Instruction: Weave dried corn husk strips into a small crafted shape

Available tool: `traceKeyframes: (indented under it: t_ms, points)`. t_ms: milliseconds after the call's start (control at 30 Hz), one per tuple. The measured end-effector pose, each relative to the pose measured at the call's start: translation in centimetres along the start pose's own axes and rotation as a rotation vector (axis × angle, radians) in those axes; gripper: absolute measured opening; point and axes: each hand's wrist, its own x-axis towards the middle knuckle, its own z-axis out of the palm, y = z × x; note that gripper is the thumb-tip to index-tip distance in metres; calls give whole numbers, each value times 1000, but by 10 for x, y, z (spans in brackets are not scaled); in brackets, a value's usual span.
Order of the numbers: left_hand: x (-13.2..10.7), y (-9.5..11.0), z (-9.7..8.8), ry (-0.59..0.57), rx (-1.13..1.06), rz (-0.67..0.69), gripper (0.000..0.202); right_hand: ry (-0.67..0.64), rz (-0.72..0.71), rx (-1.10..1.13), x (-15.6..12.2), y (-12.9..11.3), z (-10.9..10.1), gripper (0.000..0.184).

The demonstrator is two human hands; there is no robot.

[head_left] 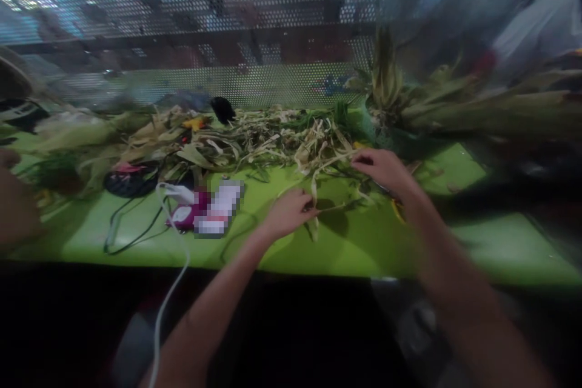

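My left hand (293,212) is closed over the green table (282,254), pinching a pale dried husk strip (314,185) that sticks up and hangs down past the fingers. Farther right and a little higher, my right hand (382,168) has its fingers curled together at the end of another thin, pale strip (336,160). Thin stalks cross the gap between both hands. Just behind them lies a long heap of dry husks (268,139), tangled and yellowish. Blur hides the exact grip of the right fingertips.
A phone (220,209), blurred out, rests beside a purple device (184,215) with a white cable (163,303) running off the table. Left of these is a dark round basket (131,179). A perforated screen (273,79) stands behind; large husk bundles (491,112) lie right. People are at both sides.
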Motion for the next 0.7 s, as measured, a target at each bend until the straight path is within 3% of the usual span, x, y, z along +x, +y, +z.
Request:
traceKeyframes:
  t_ms: [100,233,300,433,533,633,700]
  points:
    - [3,3,-9,59,34,-17,35,-16,-12,-11,0,0,3,17]
    - [17,0,-36,282,73,-211,41,-17,-35,-21,0,-1,5,16]
    - [34,0,-43,346,108,-234,40,5,-36,-18,0,-3,6,16]
    - [75,6,-32,231,161,-186,36,92,11,-21,0,-4,6,18]
    - [97,8,-17,180,288,-186,20,143,56,-25,1,-2,5,18]
    - [106,-2,-18,217,257,-212,12,175,75,-6,1,2,5,18]
    - [107,-11,-25,318,65,-228,9,198,72,36,1,0,6,18]
